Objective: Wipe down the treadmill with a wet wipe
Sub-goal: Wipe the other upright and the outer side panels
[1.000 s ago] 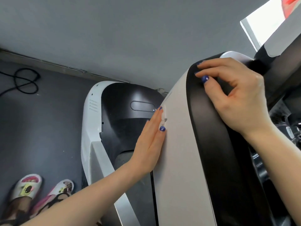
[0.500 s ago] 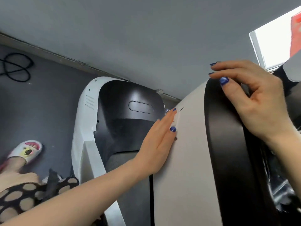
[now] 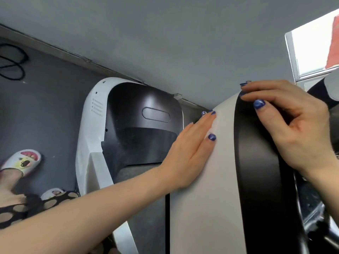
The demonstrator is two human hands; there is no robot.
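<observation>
I pressed my left hand (image 3: 190,153) flat on the treadmill's white upright panel (image 3: 207,208), the wet wipe (image 3: 213,125) barely showing beneath my fingers, to rub it. My right hand (image 3: 293,125) curled over the black edge (image 3: 256,180) just beside it, probably for bracing.

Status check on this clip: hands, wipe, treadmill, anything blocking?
Left hand flat on the treadmill's white panel, wipe hidden if there. Right hand curled over the black trim. Nothing blocking.

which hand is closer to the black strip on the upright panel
Right. The right hand has its fingertips curled on the black strip; the left hand lies flat on the white panel beside it.
</observation>
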